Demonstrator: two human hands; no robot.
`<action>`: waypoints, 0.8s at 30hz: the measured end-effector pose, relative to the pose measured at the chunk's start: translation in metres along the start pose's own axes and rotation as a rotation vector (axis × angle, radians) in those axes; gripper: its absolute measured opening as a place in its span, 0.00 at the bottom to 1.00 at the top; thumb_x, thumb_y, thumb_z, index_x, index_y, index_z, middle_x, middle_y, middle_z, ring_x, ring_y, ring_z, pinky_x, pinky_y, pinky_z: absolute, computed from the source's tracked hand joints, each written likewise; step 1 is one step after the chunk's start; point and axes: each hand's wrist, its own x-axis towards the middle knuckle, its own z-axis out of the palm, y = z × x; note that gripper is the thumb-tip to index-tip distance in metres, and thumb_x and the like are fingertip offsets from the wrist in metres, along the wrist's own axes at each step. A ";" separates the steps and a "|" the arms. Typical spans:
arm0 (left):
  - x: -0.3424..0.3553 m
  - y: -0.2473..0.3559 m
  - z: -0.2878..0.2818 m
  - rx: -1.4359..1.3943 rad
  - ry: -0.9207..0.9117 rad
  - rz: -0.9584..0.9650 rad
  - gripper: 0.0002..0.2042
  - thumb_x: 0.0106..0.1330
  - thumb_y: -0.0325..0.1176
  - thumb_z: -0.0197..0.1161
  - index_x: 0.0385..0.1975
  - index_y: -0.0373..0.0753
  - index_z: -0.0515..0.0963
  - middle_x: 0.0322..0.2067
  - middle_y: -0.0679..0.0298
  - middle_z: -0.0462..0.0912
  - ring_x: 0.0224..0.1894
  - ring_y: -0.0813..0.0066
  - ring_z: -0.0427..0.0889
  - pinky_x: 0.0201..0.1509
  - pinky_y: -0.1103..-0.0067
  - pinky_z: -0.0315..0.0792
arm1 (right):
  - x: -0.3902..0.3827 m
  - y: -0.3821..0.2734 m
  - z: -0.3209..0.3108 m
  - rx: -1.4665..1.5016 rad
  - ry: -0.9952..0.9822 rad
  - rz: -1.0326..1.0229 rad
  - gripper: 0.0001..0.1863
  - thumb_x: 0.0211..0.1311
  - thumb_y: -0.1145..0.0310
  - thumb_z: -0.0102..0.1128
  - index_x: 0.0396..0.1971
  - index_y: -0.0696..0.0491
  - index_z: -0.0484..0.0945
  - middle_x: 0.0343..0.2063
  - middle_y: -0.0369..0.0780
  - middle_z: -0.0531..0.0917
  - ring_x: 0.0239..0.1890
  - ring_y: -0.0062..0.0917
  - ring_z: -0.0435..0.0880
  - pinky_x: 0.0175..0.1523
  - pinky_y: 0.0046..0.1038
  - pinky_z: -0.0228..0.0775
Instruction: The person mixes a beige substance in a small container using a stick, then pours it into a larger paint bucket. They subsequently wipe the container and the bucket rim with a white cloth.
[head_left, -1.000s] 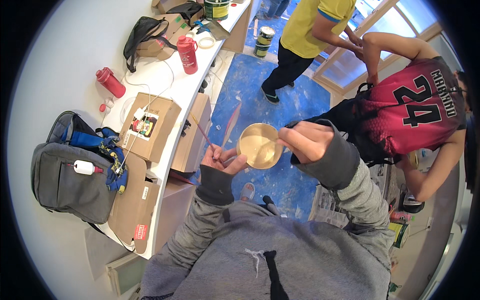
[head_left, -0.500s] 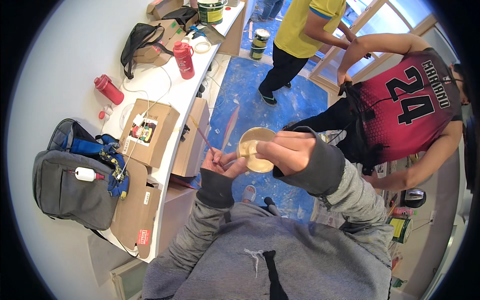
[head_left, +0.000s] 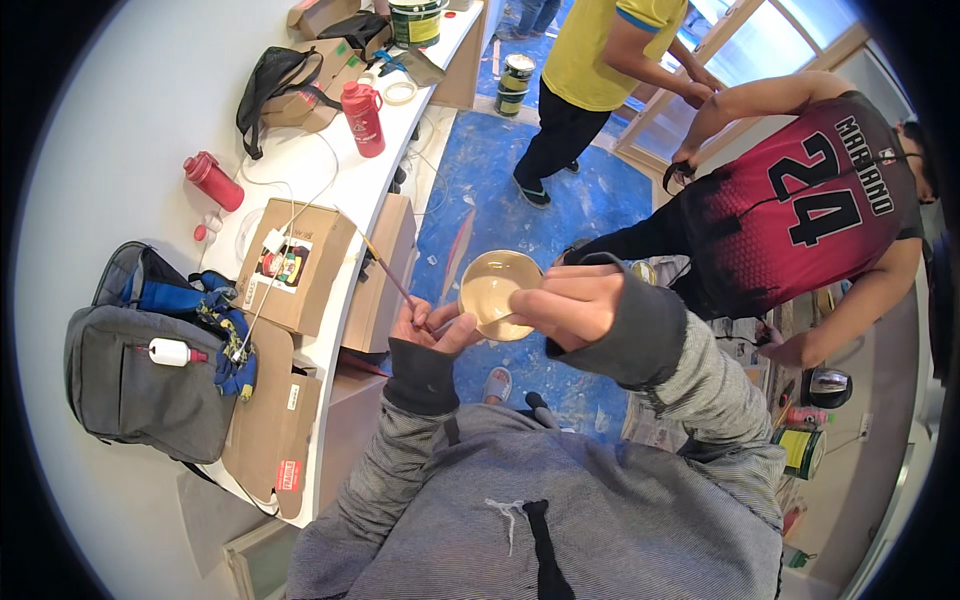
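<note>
Fingers of the left hand point(head_left: 428, 328) are closed around the handle of a slim paintbrush point(head_left: 387, 269), its tip slanting up and to the left, away from the body. Thumb and fingertip of the same hand meet the left side of a round, tan-coloured bowl point(head_left: 488, 282). Right hand point(head_left: 580, 308): fingers bent and bunched together, tips at the bowl's right rim, partly over its opening; I cannot tell whether they grip the rim or something small. Bowl position: between the two hands, in front of the chest, above a blue floor covering point(head_left: 600, 200). Its inside is pale; contents unclear.

Wearer's left: white countertop point(head_left: 362, 190) bearing a cardboard box point(head_left: 325, 240), a red bottle point(head_left: 362, 122) with a looped handle, a roll of tape point(head_left: 401, 93) and a grey backpack point(head_left: 140, 385). A small white bottle point(head_left: 172, 352) lies on the backpack.

Farther off: a person in a yellow shirt point(head_left: 590, 65) stands beyond the bowl; another in a red-and-black jersey point(head_left: 770, 235) bends over at the right.
</note>
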 end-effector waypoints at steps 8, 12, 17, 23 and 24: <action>0.002 -0.003 -0.008 -0.032 -0.018 0.002 0.21 0.59 0.22 0.65 0.34 0.45 0.53 0.41 0.53 0.76 0.46 0.67 0.80 0.44 0.74 0.80 | 0.010 0.008 0.005 -0.078 0.076 0.014 0.19 0.41 0.77 0.63 0.38 0.59 0.74 0.26 0.42 0.78 0.32 0.35 0.81 0.35 0.32 0.75; 0.002 -0.002 -0.004 -0.039 0.011 -0.006 0.22 0.58 0.22 0.66 0.34 0.44 0.53 0.40 0.53 0.75 0.45 0.67 0.80 0.44 0.73 0.80 | 0.000 0.005 -0.003 -0.003 -0.079 0.050 0.20 0.41 0.75 0.64 0.39 0.58 0.73 0.29 0.43 0.80 0.36 0.37 0.83 0.39 0.33 0.77; 0.004 -0.003 -0.003 -0.070 0.003 -0.003 0.24 0.55 0.19 0.67 0.33 0.44 0.54 0.38 0.52 0.76 0.46 0.66 0.80 0.47 0.68 0.82 | -0.004 0.014 -0.011 -0.195 -0.009 0.116 0.18 0.43 0.75 0.62 0.38 0.58 0.73 0.28 0.43 0.80 0.36 0.37 0.82 0.38 0.32 0.77; 0.011 -0.009 -0.005 -0.071 -0.023 -0.037 0.23 0.56 0.19 0.66 0.32 0.43 0.54 0.40 0.49 0.75 0.47 0.64 0.80 0.48 0.67 0.81 | -0.011 0.012 -0.007 -0.052 -0.036 0.087 0.18 0.46 0.74 0.61 0.41 0.59 0.73 0.30 0.44 0.80 0.34 0.37 0.82 0.39 0.33 0.76; 0.011 -0.009 -0.004 -0.062 -0.018 -0.040 0.22 0.56 0.19 0.66 0.32 0.43 0.54 0.40 0.50 0.75 0.47 0.64 0.80 0.48 0.67 0.82 | -0.014 0.016 -0.012 -0.106 -0.077 0.134 0.18 0.46 0.74 0.61 0.41 0.59 0.73 0.31 0.44 0.81 0.34 0.38 0.82 0.40 0.33 0.76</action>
